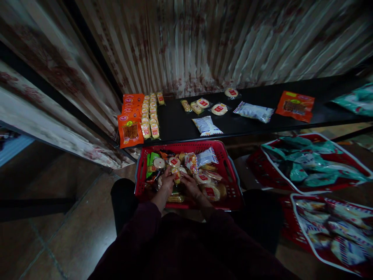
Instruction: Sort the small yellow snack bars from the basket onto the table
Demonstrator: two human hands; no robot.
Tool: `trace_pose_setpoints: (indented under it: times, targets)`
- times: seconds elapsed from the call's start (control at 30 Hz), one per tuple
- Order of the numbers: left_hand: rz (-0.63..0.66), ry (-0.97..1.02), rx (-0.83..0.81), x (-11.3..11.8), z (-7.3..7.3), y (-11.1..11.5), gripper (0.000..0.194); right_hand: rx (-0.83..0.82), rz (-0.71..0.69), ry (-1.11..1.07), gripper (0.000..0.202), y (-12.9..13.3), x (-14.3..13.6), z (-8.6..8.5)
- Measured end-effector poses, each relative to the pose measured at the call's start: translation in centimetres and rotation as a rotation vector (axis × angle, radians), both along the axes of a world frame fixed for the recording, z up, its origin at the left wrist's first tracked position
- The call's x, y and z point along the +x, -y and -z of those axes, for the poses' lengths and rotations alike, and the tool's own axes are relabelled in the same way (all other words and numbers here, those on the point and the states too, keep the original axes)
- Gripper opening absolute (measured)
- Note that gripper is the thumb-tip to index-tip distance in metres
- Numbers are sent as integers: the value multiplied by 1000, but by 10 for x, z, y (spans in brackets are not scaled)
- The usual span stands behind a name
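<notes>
While both hands work inside the red basket point(230, 182), the small yellow snack packet point(176, 174) sits between them: the left hand point(167, 182) pinches it in a closed grip, and the right hand point(190, 184), fingers curled, touches neighbouring packets just beside it.

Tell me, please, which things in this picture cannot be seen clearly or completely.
- Head view: the fingertips of the left hand and right hand are buried among snack packets in the red basket.
- Print on the orange packets on the black shelf is too small to read.
- The teal bag is cut off by the right edge.
- The lower right bag is blurred.
</notes>
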State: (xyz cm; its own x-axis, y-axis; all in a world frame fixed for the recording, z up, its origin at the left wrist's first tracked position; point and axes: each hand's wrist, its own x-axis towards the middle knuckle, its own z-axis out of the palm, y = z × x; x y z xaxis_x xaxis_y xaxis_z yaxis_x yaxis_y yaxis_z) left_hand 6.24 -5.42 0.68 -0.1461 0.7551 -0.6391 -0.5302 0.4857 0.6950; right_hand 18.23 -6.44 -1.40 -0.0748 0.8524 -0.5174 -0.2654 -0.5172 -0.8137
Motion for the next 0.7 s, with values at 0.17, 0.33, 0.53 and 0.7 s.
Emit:
trace_pose_setpoints:
  times: [0.17, 0.33, 0.53, 0.7]
  targets:
    - [-41, -10, -29, -1, 3, 1, 64, -70, 8, -63, 39, 3, -2, 5]
    - [-103, -72, -68, -3, 5, -1, 45, -152, 38, -187, 32, 5, -7, 2]
    - [-84, -125, -16, -7, 1, -5, 38, -161, 46, -272, 23, 3, -7, -2]
    - [-112, -216, -39, -4, 5, -8, 31, -171, 36, -363, 23, 4, -5, 1]
